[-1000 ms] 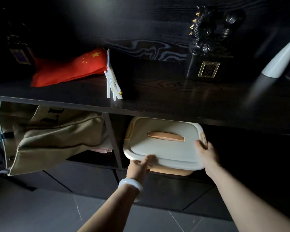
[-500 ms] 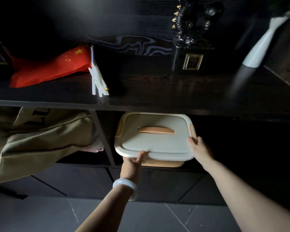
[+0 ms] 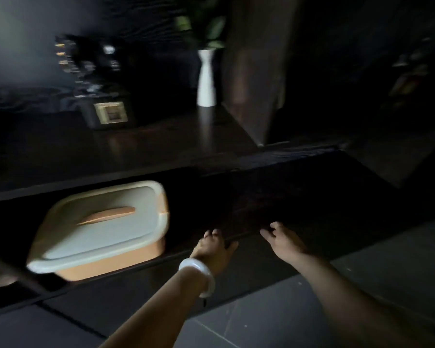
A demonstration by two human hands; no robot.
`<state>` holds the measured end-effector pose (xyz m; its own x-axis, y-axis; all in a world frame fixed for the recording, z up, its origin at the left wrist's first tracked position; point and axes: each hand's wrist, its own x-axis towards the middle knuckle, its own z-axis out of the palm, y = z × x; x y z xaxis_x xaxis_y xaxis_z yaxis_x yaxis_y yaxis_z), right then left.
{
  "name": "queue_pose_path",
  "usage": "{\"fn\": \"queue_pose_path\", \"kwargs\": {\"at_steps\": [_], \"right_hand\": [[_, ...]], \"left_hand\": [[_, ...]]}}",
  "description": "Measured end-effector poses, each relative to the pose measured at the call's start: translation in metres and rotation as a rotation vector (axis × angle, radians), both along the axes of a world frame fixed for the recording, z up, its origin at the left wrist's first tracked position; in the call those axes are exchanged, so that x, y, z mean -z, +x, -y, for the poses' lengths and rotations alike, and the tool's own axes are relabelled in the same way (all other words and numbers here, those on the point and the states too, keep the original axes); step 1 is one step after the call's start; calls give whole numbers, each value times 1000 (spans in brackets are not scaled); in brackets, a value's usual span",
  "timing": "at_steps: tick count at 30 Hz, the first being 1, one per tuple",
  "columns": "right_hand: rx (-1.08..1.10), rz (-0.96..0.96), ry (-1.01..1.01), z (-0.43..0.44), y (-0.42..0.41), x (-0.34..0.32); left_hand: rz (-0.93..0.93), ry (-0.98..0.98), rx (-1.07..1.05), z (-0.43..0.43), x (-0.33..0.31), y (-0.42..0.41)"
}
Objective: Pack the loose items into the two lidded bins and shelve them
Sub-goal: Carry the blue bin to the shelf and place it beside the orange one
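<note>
- Left hand [image 3: 212,247], white bangle [image 3: 201,275] at the wrist: fingers loosely curled with nothing in them. The tips are at the front edge of the lower shelf [image 3: 246,236]; motion blur hides whether they touch it.
- Right hand [image 3: 284,241]: fingers loosely spread and holding nothing, just right of the left fingers at the same edge.
- Lidded bin [image 3: 103,227]: left of both sets of fingers and apart from them. It sits in the lower shelf compartment with its cream lid on, orange handle [image 3: 108,215] on top.
- Beyond the fingers, on the top board: white vase [image 3: 206,81] upright. A dark ornament [image 3: 109,114] stands further left, blurred.
</note>
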<state>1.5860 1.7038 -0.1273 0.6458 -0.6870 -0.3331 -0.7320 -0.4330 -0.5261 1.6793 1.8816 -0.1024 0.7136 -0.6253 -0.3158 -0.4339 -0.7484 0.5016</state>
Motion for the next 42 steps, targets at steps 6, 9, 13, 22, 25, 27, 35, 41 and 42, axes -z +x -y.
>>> {"fn": "queue_pose_path", "kwargs": {"at_steps": [6, 9, 13, 22, 25, 27, 35, 41, 42], "right_hand": [[275, -51, -64, 132, -160, -23], [367, -24, -61, 187, -236, -39], [514, -6, -129, 248, -326, -52], [750, -116, -294, 385, -473, -83], [831, -195, -337, 434, -510, -99], [887, -246, -342, 465, -535, -107], [1070, -296, -335, 574, -644, -110], [1095, -318, -371, 689, -745, -110], [1092, -324, -360, 709, -760, -111]], "left_hand": [[60, -25, 343, 182, -29, -109], [95, -29, 500, 261, -40, -165], [139, 17, 751, 357, -57, -234], [360, -82, 1219, 570, -81, -357], [399, -124, 1332, 643, -90, -390], [446, -158, 1402, 690, -96, -413], [529, -169, 1625, 845, -96, -529], [590, -198, 1661, 968, -102, -633], [598, -193, 1665, 989, -105, -648]]}}
